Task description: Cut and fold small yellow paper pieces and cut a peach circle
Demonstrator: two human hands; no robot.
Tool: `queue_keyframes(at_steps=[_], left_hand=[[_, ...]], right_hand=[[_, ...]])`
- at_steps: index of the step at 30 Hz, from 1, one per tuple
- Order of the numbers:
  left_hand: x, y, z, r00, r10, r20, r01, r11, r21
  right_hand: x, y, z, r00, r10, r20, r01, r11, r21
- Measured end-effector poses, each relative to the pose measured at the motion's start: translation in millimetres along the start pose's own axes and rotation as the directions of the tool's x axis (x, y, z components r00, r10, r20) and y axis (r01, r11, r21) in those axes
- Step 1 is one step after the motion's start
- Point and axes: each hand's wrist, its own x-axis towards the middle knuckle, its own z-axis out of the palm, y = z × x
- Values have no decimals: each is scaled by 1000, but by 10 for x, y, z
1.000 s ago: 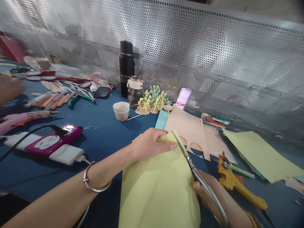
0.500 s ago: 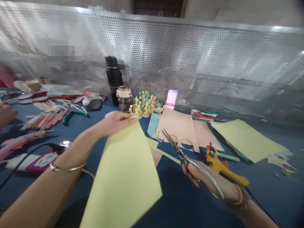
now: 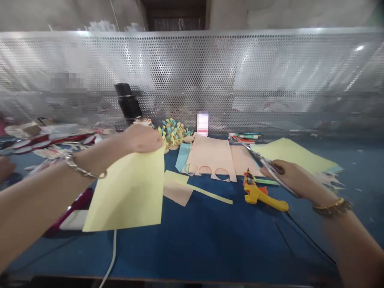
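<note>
L hand [image 3: 142, 139] has the top edge of a pale yellow paper sheet [image 3: 126, 192] pinched tight, w/ the sheet hanging above the blue table [image 3: 210, 244]. R hand [image 3: 295, 180] is closed round zigzag-edge scissors [image 3: 264, 162], blades pointing up-left past a peach card w/ round cutouts [image 3: 210, 156]. Yellow glue gun [image 3: 258, 196] lies just left of the R hand, and paper scraps [image 3: 177, 188] sit btwn the sheet and the card.
</note>
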Motion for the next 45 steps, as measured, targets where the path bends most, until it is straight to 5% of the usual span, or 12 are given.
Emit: queue_keyframes(at_steps=[4, 8, 17, 22, 25, 28, 31, 39, 45], left_hand=[[104, 246, 563, 984, 178, 27, -179, 984, 9], [153, 289, 973, 963, 270, -8, -270, 963, 4], [18, 277, 1133, 981, 159, -110, -176, 970, -168], [-250, 732, 1076, 961, 257, -101, -276, 876, -395], [-320, 981, 1078, 949, 290, -121, -311, 811, -495], [-319, 1103, 1109, 942, 302, -148, -331, 754, -568], [-320, 1134, 1147, 944, 284, -170, -326, 711, -623], [-369, 1127, 1198, 980, 124, -154, -197, 593, -780], [-353, 1090, 1244, 997, 70, -18, -31, 185, -982]], right_hand=[[103, 484, -25, 993, 77, 89, -65, 990, -127], [124, 720, 73, 993, 86, 86, -72, 985, -155], [204, 814, 199, 997, 47, 69, -31, 976, -216], [205, 389, 127, 999, 34, -38, -43, 970, -240], [137, -205, 218, 994, -108, -13, 106, 989, -100], [39, -780, 419, 936, -348, 56, 340, 933, 121], [-44, -1096, 656, 901, -424, 93, 402, 896, 190], [-106, -985, 934, 933, -350, 89, 286, 866, 410], [-61, -929, 864, 966, -260, 1, 213, 794, 569]])
